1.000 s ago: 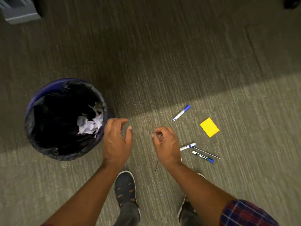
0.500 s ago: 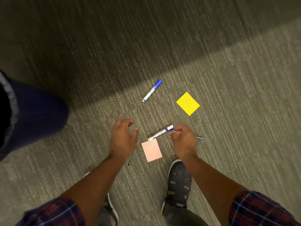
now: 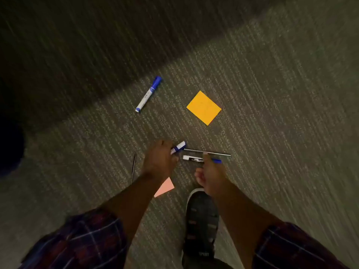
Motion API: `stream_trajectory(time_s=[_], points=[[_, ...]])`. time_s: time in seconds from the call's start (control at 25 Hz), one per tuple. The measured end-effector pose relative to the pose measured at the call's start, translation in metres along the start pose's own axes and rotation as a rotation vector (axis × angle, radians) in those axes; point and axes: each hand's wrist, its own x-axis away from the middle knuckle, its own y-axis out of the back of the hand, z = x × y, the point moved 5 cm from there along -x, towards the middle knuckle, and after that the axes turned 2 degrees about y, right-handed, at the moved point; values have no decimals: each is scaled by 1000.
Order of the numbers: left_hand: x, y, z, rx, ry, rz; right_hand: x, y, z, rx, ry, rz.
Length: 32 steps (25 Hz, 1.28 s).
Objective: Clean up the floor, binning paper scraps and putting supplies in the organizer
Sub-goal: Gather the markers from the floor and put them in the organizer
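My left hand (image 3: 160, 162) is closed around a white marker with a blue cap (image 3: 179, 146), low over the carpet. My right hand (image 3: 208, 174) reaches down beside it, one fingertip touching a thin silver pen (image 3: 215, 153). Its fingers are spread over a white marker with a black label (image 3: 192, 158) and nothing is lifted. Another blue-capped marker (image 3: 148, 94) lies farther off. A yellow sticky note (image 3: 204, 107) lies to its right. A pink sticky note (image 3: 165, 188) shows partly under my left forearm. A thin dark pencil (image 3: 133, 167) lies left of my left hand.
The dark blue bin (image 3: 8, 150) shows only as a dark shape at the left edge. My shoe (image 3: 202, 220) stands just behind the pens. Grey striped carpet (image 3: 281, 133) stretches all around, shadowed at the top left. No organizer is in view.
The view swung right from the bin to the pens and dropped closer to the floor. My left hand closed on the blue-capped marker; my right hand moved onto the pens.
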Motion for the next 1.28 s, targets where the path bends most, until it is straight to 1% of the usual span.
stream_trajectory(time_s=[0.08,0.12,0.16,0.24,0.32,0.36,0.48,0.56,0.64,0.76,1.0,1.08,1.2,1.28], points=[[-7,0,0,-78,-30,24,-4,-5,0,-28,-7,-17],[-10,2,-1,-67,-32,34,-5,-6,1,-36,-6,-29],[-11,9,-2,-8,-12,29,-4,-7,1,-46,-7,-39],[-17,29,4,212,131,-12,0,-10,0,-62,-9,-44],[-30,55,10,434,246,-109,1,-12,0,-76,-5,-58],[-37,70,10,484,267,-175,0,-12,0,-70,-10,-60],[-63,107,17,476,306,-378,-1,-15,-1,-76,-19,-51],[-82,120,26,459,322,-449,-1,-15,-3,-83,2,-54],[-99,121,29,468,324,-420,-2,-15,-1,-79,27,-67],[-116,113,35,413,312,-352,-3,-15,-2,-76,44,-75],[-123,110,34,251,239,-320,-3,-15,-2,3,109,-90],[-116,112,35,284,213,-290,2,-15,-1,53,140,-120],[-92,116,44,341,227,-267,24,-19,6,145,218,-146],[-72,116,50,483,260,-208,47,-22,17,186,286,-161]])
